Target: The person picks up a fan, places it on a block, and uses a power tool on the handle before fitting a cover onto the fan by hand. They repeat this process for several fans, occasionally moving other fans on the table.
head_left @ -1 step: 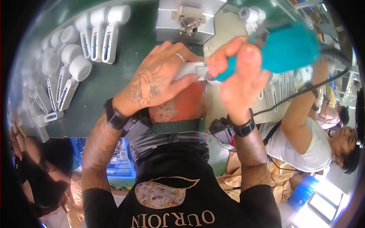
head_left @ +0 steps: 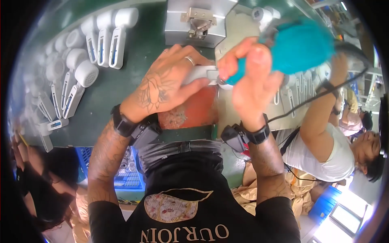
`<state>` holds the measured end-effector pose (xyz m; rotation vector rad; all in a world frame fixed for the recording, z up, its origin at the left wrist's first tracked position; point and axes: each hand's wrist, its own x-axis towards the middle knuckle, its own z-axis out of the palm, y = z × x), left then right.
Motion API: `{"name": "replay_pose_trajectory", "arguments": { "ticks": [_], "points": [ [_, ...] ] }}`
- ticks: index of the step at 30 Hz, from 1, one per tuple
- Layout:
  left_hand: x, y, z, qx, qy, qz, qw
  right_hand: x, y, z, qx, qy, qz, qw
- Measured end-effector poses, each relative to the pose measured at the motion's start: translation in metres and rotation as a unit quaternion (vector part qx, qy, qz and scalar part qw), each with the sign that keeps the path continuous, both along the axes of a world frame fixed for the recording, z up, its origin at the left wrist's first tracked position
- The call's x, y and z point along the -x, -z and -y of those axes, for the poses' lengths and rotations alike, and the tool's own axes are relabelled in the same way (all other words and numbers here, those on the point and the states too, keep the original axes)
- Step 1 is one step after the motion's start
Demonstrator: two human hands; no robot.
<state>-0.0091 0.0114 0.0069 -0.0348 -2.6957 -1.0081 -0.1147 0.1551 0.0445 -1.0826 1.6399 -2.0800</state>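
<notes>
Under my left hand (head_left: 168, 79), whose fingers and thumb close round it, lies a white shower-head piece (head_left: 204, 73); much of it is hidden by the palm. My right hand (head_left: 255, 79) grips the front of a teal corded power tool (head_left: 302, 46), its body slightly blurred. The round metal tip of the tool meets the right end of the white piece. Below them on the bench is a worn red-brown pad (head_left: 194, 111).
White shower heads (head_left: 117, 38) with slotted handles stand in rows at left; more slotted white handles (head_left: 291, 99) lie at right. A grey metal box (head_left: 176, 30) with a latch stands ahead. The black cord (head_left: 320, 97) loops right, near a co-worker (head_left: 320, 150). A blue crate (head_left: 139, 178) sits below the bench edge.
My right hand and the power tool have shifted slightly left. My left hand stays on the white piece, nearly still.
</notes>
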Motion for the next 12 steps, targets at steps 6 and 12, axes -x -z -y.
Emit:
{"name": "replay_pose_trajectory", "arguments": {
  "ticks": [6,12],
  "points": [
    [-0.024,0.014,0.004,0.038,-0.01,-0.154,0.987,-0.015,0.006,-0.004,0.025,0.089,0.023,0.995],
    [-0.08,0.005,-0.023,0.191,-0.102,-0.247,0.945,-0.025,-0.019,-0.079,0.202,0.056,0.152,0.966]
  ]
}}
